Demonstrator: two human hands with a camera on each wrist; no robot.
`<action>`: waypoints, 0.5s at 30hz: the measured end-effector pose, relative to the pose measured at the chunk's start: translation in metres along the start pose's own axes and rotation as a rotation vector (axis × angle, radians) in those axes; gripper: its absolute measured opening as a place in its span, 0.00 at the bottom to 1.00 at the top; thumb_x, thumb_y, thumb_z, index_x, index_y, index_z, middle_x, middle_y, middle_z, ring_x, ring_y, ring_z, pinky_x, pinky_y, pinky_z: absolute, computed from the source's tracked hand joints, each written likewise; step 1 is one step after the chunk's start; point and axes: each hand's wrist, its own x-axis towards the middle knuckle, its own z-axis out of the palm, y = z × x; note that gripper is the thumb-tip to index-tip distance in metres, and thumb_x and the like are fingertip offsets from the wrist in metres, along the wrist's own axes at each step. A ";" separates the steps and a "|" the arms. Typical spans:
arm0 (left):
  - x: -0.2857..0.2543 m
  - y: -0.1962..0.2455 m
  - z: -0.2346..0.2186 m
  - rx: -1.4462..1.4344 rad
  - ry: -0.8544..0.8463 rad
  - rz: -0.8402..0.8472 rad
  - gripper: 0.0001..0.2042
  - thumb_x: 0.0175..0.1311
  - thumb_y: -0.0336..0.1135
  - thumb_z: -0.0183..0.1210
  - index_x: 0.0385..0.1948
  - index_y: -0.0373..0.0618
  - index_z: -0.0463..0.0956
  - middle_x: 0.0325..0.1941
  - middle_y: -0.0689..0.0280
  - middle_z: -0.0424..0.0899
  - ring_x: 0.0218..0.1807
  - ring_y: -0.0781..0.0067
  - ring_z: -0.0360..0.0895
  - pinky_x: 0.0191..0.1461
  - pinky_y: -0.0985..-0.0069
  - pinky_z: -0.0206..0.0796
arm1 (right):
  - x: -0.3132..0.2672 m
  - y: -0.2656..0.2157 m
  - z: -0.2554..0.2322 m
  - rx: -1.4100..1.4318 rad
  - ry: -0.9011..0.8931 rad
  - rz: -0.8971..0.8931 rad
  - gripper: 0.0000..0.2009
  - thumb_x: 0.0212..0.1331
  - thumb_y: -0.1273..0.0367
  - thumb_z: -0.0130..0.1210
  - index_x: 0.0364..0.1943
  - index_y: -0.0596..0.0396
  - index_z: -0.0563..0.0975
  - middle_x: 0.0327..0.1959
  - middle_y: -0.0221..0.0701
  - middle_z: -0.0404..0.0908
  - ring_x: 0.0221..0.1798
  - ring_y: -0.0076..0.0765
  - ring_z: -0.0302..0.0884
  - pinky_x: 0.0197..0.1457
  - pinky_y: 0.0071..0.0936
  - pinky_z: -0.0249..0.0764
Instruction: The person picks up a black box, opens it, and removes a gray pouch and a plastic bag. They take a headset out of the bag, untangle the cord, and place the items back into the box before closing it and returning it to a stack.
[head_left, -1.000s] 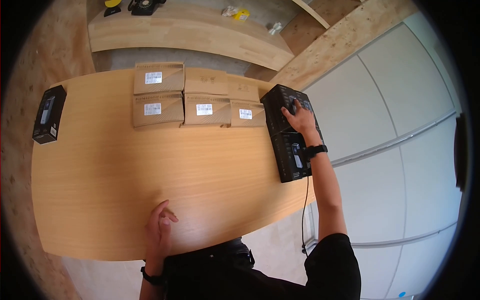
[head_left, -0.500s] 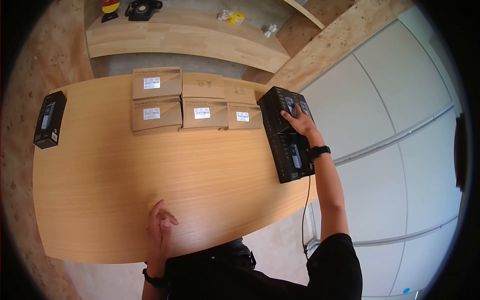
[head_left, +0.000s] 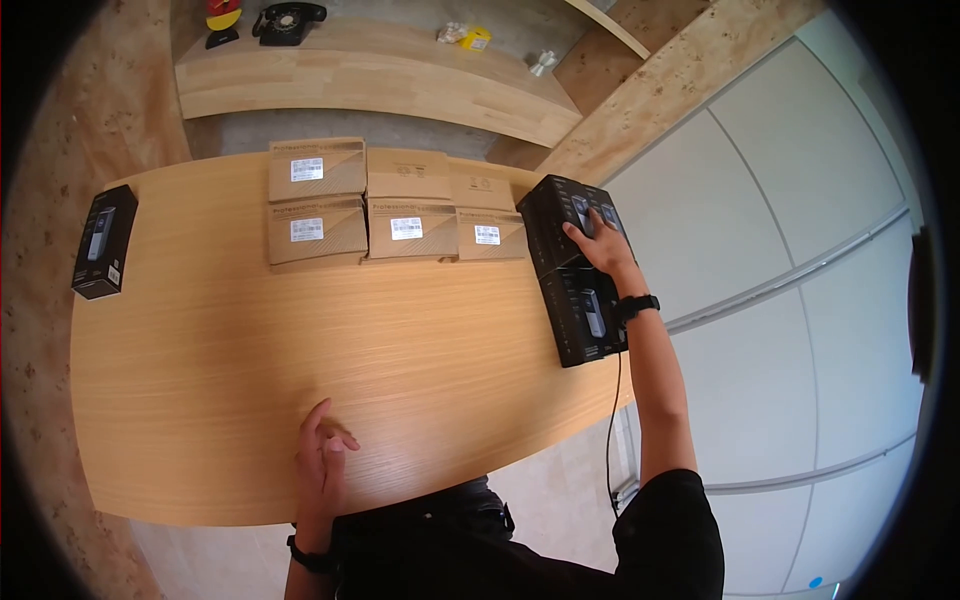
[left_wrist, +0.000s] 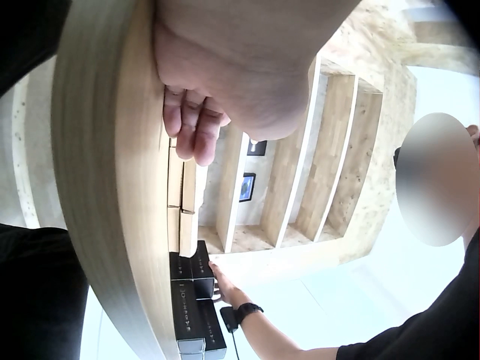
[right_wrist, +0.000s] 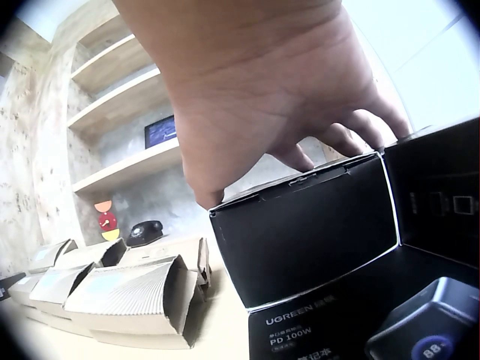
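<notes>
My right hand (head_left: 606, 250) rests over the upper black boxes (head_left: 545, 232) at the table's right edge. In the right wrist view, the thumb touches one top edge of a black box (right_wrist: 307, 247), and the other fingers spread across its top; their tips are partly hidden. Another black box (head_left: 592, 318) lies nearer my body. Holding nothing, my left hand (head_left: 322, 465) lies by the front edge of the table (head_left: 330, 340) with its fingers loosely bent. The left wrist view shows that hand (left_wrist: 232, 67) close up beside the tabletop.
Several brown cardboard boxes (head_left: 318, 240) stand in two rows along the back, left of the black ones. A single black box (head_left: 104, 242) sits at the far left. A cable (head_left: 613, 430) hangs off the right side. Behind the table runs a wooden shelf (head_left: 370, 80) with a telephone (head_left: 288, 22).
The head view has shifted slightly. My right hand's fingers have moved a little on the black boxes, leaving more of the printed top visible. My left hand has stayed in place.
</notes>
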 end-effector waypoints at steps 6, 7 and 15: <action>-0.001 -0.004 -0.002 0.005 -0.026 -0.005 0.30 0.83 0.52 0.49 0.73 0.35 0.64 0.32 0.64 0.82 0.40 0.74 0.78 0.52 0.72 0.70 | -0.002 0.001 0.003 -0.025 0.029 0.019 0.56 0.56 0.23 0.46 0.81 0.49 0.60 0.76 0.61 0.65 0.80 0.62 0.62 0.80 0.48 0.62; -0.001 -0.012 0.000 0.012 -0.046 -0.005 0.31 0.82 0.53 0.49 0.73 0.36 0.64 0.33 0.64 0.82 0.40 0.74 0.78 0.52 0.72 0.70 | -0.002 0.003 0.005 -0.023 0.051 0.005 0.56 0.57 0.23 0.46 0.81 0.49 0.61 0.76 0.60 0.65 0.80 0.62 0.63 0.80 0.48 0.62; 0.026 0.049 -0.087 0.444 0.067 0.143 0.21 0.75 0.30 0.57 0.67 0.39 0.70 0.54 0.53 0.80 0.56 0.51 0.80 0.64 0.62 0.72 | -0.002 0.006 0.006 0.015 0.091 -0.092 0.49 0.65 0.31 0.50 0.75 0.60 0.67 0.74 0.55 0.70 0.78 0.61 0.65 0.80 0.46 0.63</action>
